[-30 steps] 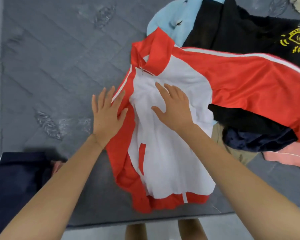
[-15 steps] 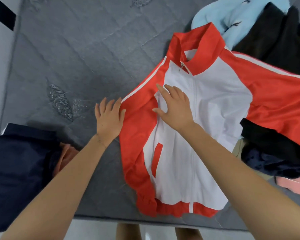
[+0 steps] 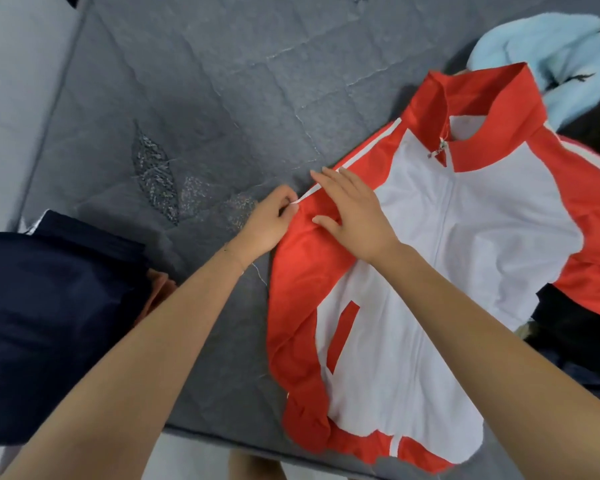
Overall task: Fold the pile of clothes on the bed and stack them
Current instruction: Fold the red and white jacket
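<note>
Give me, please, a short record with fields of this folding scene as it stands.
surface: grey quilted mattress
garment in work: red and white zip jacket, front up, zipped
hands: left hand pinches the jacket's white-striped sleeve edge; right hand lies flat on the red sleeve
left side: navy garment
right side: light blue garment, dark clothes

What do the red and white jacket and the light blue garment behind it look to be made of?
Red and white jacket: thin, smooth woven synthetic, probably polyester; the red sleeve shows a slight sheen and soft creases. Light blue garment: matte, fuzzy surface with puffy folds, likely fleece.
</note>
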Motion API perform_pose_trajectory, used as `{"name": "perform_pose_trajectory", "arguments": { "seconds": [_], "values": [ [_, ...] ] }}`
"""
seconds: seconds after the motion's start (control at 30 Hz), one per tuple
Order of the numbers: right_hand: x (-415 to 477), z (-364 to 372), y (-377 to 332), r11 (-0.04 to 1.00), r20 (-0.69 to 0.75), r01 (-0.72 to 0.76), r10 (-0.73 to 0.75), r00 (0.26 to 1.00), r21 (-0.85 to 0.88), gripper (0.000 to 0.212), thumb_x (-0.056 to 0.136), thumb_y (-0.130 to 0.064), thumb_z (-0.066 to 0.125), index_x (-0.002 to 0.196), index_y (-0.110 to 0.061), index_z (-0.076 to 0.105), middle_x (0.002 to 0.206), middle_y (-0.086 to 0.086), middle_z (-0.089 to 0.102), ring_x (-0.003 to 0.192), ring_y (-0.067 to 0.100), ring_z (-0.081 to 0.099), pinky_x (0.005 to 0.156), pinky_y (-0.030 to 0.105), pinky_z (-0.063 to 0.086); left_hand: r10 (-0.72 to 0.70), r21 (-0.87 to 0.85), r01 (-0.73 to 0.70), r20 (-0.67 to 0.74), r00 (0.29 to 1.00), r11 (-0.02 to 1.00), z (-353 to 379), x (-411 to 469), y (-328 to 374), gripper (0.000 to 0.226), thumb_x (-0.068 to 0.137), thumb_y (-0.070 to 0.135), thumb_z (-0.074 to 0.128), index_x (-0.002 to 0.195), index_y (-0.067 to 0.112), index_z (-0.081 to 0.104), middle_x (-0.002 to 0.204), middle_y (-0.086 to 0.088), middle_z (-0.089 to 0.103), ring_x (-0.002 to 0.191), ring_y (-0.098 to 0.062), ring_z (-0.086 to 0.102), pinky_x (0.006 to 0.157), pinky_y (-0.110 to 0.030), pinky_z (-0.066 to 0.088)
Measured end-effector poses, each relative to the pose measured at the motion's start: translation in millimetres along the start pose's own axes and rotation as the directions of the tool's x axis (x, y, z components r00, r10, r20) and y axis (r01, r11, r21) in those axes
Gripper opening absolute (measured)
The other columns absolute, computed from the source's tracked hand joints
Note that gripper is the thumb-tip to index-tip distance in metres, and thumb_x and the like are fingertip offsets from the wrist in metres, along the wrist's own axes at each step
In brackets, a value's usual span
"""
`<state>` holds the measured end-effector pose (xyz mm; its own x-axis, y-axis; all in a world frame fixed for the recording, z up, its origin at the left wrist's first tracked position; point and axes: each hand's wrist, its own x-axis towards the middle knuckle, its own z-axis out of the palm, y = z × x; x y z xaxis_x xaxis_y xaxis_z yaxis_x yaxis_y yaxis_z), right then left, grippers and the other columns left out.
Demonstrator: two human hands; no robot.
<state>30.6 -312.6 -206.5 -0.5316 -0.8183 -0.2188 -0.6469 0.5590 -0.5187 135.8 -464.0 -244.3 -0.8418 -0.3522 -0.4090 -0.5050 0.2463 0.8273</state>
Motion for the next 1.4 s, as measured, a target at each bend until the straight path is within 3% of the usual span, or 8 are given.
{"name": "perform_pose_trajectory", "arguments": {
  "seconds": [0.13,0.37,0.5,0.6,0.73,0.87,1.13,1.4],
  "values": [
    [20.3,-12.4,-12.6,1.0,0.161,0.0,0.004,0.987,-0.028,0.064,0.086,-0.027,0.071,0.143,-0.013,0.046,0.135,0.009,0.057,0.133,0.031,0.043,0.113,0.043,0.023,0.079,-0.173,-0.066,0.069,0.995,0.983,-16.8,-12.2,23.3,0.008,0.101,0.006,0.049,0.093,0.004,0.049,0.052,0.017,0.04,0.053,0.0,0.031,0.054,-0.017,0.029],
    [42.2,-36.9,-11.3,0.996,0.095,-0.038,0.029,0.995,0.086,0.016,0.081,-0.016,0.075,0.084,-0.006,0.064,0.08,0.003,0.054,0.081,0.02,0.047,0.076,0.027,0.032,-0.103,-0.164,0.175,0.375,0.921,0.971,-53.7,-17.4,17.2,0.014,0.098,0.013,0.059,0.083,0.014,0.059,0.069,0.014,0.063,0.062,0.006,0.056,0.064,-0.015,0.043],
    [47.5,-50.4,-3.2,0.982,0.047,-0.177,0.174,0.984,0.063,0.013,0.079,-0.009,0.074,0.086,-0.006,0.063,0.084,0.002,0.052,0.085,0.024,0.051,0.073,0.025,0.03,-0.183,-0.061,0.233,0.44,0.879,0.971,-78.2,-23.7,-4.9,0.007,0.093,0.011,0.066,0.088,0.006,0.065,0.082,0.005,0.068,0.074,0.0,0.062,0.077,-0.023,0.048],
    [52.9,-49.9,-20.9,0.994,0.156,-0.111,0.111,0.981,-0.007,0.027,0.073,-0.015,0.078,0.092,-0.013,0.059,0.09,0.001,0.055,0.095,0.03,0.057,0.083,0.035,0.039,-0.114,-0.115,0.168,0.373,0.921,0.979,-96.9,-27.0,3.5,0.037,0.081,0.025,0.07,0.094,-0.008,0.057,0.082,-0.005,0.059,0.077,-0.011,0.055,0.073,-0.029,0.044],
    [65.3,-38.0,-66.4,0.996,0.3,-0.029,0.0,0.954,0.09,0.057,0.075,-0.026,0.081,0.125,-0.015,0.056,0.121,0.002,0.063,0.113,0.021,0.054,0.102,0.038,0.035,-0.035,-0.092,0.075,0.38,0.924,0.993,-115.3,-23.7,26.3,0.031,0.078,0.03,0.069,0.087,0.005,0.054,0.074,0.002,0.051,0.066,-0.005,0.047,0.06,-0.02,0.038],
    [80.7,-41.7,-91.7,0.975,0.33,-0.061,-0.013,0.944,0.213,0.016,0.081,-0.014,0.075,0.092,-0.017,0.063,0.088,0.0,0.065,0.083,0.016,0.057,0.075,0.028,0.041,-0.058,-0.046,0.085,0.414,0.908,0.995,-137.3,-17.0,34.6,0.023,0.085,0.015,0.076,0.084,0.006,0.056,0.072,0.003,0.057,0.06,-0.001,0.051,0.056,-0.014,0.04],
    [90.2,-52.6,-99.4,0.932,0.185,-0.156,0.099,0.978,0.326,0.025,0.076,0.0,0.077,0.078,-0.013,0.055,0.069,-0.01,0.053,0.063,0.005,0.046,0.059,0.011,0.035,-0.249,0.159,0.203,0.369,0.895,0.966,-185.5,-26.2,-12.5,0.011,0.095,0.012,0.063,0.091,0.005,0.056,0.086,-0.008,0.06,0.078,-0.016,0.054,0.079,-0.033,0.044],
    [108.0,-18.5,-149.0,0.891,0.345,-0.207,0.061,0.937,0.404,0.03,0.081,-0.031,0.078,0.104,-0.015,0.066,0.093,-0.001,0.064,0.089,0.014,0.061,0.087,0.025,0.046,-0.053,-0.22,0.122,0.296,0.954,0.968,-220.5,-30.4,14.3,0.011,0.101,0.011,0.052,0.092,0.017,0.055,0.082,0.001,0.061,0.078,-0.011,0.058,0.074,-0.03,0.053]
  ]
}}
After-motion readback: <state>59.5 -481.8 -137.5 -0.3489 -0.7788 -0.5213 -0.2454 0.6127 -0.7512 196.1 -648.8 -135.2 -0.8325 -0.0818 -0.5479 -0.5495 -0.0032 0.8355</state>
